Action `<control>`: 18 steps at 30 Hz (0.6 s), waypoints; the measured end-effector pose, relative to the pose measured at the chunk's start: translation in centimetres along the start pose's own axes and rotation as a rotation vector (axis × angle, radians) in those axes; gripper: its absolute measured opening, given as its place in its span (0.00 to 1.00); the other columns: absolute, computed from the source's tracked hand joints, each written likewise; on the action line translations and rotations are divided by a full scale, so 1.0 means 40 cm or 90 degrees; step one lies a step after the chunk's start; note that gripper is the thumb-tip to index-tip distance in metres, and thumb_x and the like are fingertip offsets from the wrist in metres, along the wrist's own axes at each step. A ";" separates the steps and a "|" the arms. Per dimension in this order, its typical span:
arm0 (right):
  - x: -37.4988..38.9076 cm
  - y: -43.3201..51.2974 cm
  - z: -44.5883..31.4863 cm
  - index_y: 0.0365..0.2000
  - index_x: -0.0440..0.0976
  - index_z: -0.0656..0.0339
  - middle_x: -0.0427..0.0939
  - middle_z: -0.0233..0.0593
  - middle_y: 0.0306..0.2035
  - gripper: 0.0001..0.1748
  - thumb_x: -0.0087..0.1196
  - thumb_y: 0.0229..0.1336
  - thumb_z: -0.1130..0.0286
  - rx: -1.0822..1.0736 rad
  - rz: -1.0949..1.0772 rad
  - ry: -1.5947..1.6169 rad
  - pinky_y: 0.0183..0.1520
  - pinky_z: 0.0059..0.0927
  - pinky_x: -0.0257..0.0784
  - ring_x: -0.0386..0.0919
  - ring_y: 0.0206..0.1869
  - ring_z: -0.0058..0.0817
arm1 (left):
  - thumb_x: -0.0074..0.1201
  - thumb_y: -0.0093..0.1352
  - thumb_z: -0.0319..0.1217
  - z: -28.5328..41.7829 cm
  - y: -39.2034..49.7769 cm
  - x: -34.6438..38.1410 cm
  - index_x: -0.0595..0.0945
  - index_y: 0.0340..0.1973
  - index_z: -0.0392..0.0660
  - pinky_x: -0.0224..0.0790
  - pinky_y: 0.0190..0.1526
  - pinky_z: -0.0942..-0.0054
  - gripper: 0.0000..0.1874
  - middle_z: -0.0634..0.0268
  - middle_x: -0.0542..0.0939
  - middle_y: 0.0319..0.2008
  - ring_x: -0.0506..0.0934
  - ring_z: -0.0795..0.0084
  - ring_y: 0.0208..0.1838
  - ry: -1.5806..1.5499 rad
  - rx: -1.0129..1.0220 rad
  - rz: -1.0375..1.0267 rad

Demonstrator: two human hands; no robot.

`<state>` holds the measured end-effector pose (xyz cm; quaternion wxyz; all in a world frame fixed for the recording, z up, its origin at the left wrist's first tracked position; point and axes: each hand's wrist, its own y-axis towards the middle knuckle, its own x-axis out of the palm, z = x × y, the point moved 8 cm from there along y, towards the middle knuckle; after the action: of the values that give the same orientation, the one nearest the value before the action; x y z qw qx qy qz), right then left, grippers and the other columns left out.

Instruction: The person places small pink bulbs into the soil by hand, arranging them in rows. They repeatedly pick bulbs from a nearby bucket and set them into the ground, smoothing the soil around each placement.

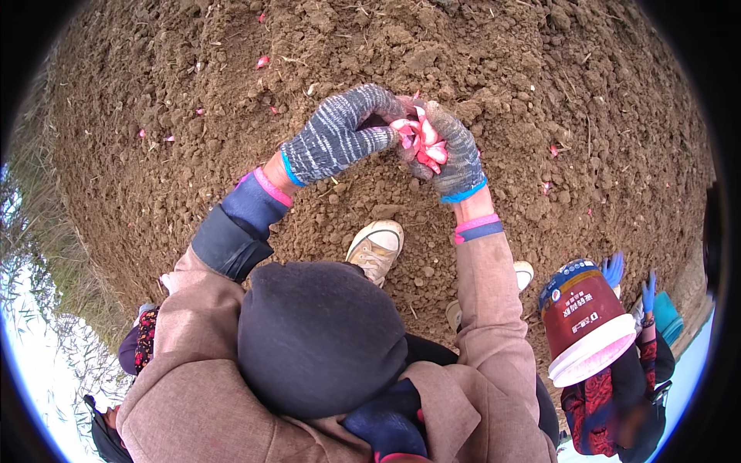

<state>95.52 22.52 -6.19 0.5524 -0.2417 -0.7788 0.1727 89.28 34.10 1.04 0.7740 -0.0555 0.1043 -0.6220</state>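
Observation:
My right hand (460,153), in a grey knitted glove with a blue cuff, is cupped around a small bunch of pink-and-white cloves (425,139), which look like garlic. From the left, my left hand (344,136), gloved in grey and white stripes, reaches across to it. The left thumb tip is at the edge of the bunch. Its curled fingertips are partly hidden near the right hand, so whether they pinch a clove is unclear. Both hands are above loose brown soil (359,191), where a pink clove (263,62) and several others lie scattered.
My canvas shoe (376,246) stands on the soil beneath my arms. To the right, a maroon bucket (584,312) with a white rim is beside a person in blue gloves (612,269). Another person's patterned sleeve (146,341) shows at left, near dry grass (63,231).

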 end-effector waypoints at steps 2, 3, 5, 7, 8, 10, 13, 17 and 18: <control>-0.001 -0.001 -0.017 0.55 0.72 0.66 0.83 0.43 0.38 0.31 0.54 0.64 0.49 -0.015 -0.046 -0.015 0.17 0.16 0.64 0.80 0.27 0.21 | 0.63 0.67 0.29 -0.034 -0.016 -0.019 0.80 0.42 0.38 0.76 0.49 0.69 0.12 0.61 0.84 0.40 0.81 0.74 0.45 -0.113 -0.099 0.065; -0.003 -0.003 -0.027 0.55 0.72 0.66 0.83 0.43 0.38 0.31 0.54 0.64 0.49 -0.031 -0.071 -0.023 0.17 0.16 0.64 0.80 0.27 0.21 | 0.64 0.66 0.30 -0.043 -0.025 -0.034 0.79 0.38 0.39 0.77 0.47 0.70 0.11 0.60 0.84 0.37 0.82 0.71 0.41 -0.172 -0.118 0.113; -0.016 -0.007 -0.026 0.55 0.73 0.65 0.83 0.44 0.37 0.32 0.55 0.63 0.48 -0.024 -0.107 -0.041 0.16 0.15 0.63 0.80 0.26 0.19 | 0.64 0.65 0.31 -0.057 -0.033 -0.040 0.77 0.35 0.40 0.79 0.42 0.68 0.11 0.58 0.84 0.37 0.83 0.68 0.38 -0.328 -0.130 0.129; -0.042 -0.012 -0.021 0.55 0.73 0.65 0.83 0.44 0.37 0.32 0.54 0.63 0.47 -0.029 -0.098 -0.044 0.16 0.15 0.63 0.80 0.26 0.19 | 0.62 0.66 0.31 -0.081 -0.042 -0.060 0.78 0.37 0.39 0.80 0.36 0.64 0.10 0.56 0.83 0.36 0.83 0.66 0.34 -0.421 -0.167 0.156; -0.054 -0.016 -0.016 0.55 0.73 0.65 0.83 0.45 0.38 0.32 0.54 0.64 0.47 -0.024 -0.096 -0.041 0.16 0.15 0.64 0.80 0.26 0.19 | 0.60 0.67 0.31 -0.099 -0.044 -0.101 0.78 0.39 0.38 0.79 0.33 0.62 0.10 0.55 0.83 0.37 0.82 0.66 0.32 -0.359 -0.185 0.238; -0.075 -0.023 -0.012 0.55 0.73 0.65 0.82 0.45 0.38 0.31 0.54 0.65 0.48 -0.034 -0.089 -0.034 0.16 0.15 0.64 0.81 0.27 0.20 | 0.58 0.70 0.31 -0.108 -0.057 -0.165 0.80 0.41 0.37 0.79 0.32 0.63 0.10 0.55 0.83 0.35 0.82 0.66 0.32 -0.400 -0.170 0.293; -0.087 -0.031 -0.006 0.56 0.72 0.65 0.82 0.46 0.39 0.30 0.52 0.66 0.49 -0.029 -0.102 0.001 0.16 0.15 0.66 0.82 0.28 0.21 | 0.60 0.69 0.28 -0.137 -0.033 -0.229 0.81 0.41 0.36 0.77 0.27 0.70 0.09 0.57 0.84 0.31 0.81 0.71 0.28 -0.280 -0.196 0.319; -0.094 -0.034 0.000 0.56 0.72 0.65 0.82 0.47 0.39 0.31 0.52 0.66 0.48 -0.025 -0.099 0.011 0.16 0.16 0.68 0.82 0.28 0.22 | 0.63 0.67 0.28 -0.174 0.085 -0.180 0.85 0.38 0.39 0.77 0.26 0.75 0.07 0.61 0.85 0.29 0.82 0.76 0.26 0.038 -0.171 0.231; -0.095 -0.034 0.002 0.56 0.72 0.65 0.82 0.47 0.39 0.31 0.52 0.66 0.48 -0.021 -0.099 0.009 0.16 0.16 0.68 0.82 0.28 0.22 | 0.62 0.66 0.28 -0.179 0.126 -0.169 0.85 0.38 0.40 0.77 0.29 0.70 0.07 0.58 0.85 0.30 0.83 0.72 0.28 0.183 -0.162 0.204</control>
<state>96.22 19.24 -8.44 0.5658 -0.1910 -0.7938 0.1149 91.04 42.10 -6.36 0.8268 -0.0457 0.2983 -0.4747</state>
